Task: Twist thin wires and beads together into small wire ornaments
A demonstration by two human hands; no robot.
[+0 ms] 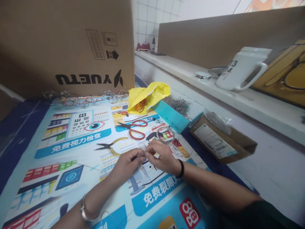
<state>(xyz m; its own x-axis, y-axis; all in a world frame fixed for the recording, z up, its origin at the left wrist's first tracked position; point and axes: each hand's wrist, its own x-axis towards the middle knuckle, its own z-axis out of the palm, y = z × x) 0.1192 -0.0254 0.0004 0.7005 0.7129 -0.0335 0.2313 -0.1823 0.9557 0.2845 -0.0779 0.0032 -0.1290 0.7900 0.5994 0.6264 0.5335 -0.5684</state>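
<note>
My left hand (132,160) and my right hand (162,157) meet over the printed sheet (95,175). Thumb and fingers are pinched together on each hand, and whatever lies between them is too small to make out. Just left of my left hand lie pliers (111,147) with yellow handles, their jaws pointing left. Beyond the hands rest scissors (136,129) with red-orange handles, the blades toward the left. A coil of pale wire (166,135) lies right behind my right hand.
A yellow bag (152,93) stands farther back beside a blue-and-white box (170,116) holding a tangle of thin metal pieces (181,106). A brown carton (216,140) sits by the right wall. A large cardboard box (71,47) blocks the back. A white mug (240,70) lies tilted on the ledge (190,71).
</note>
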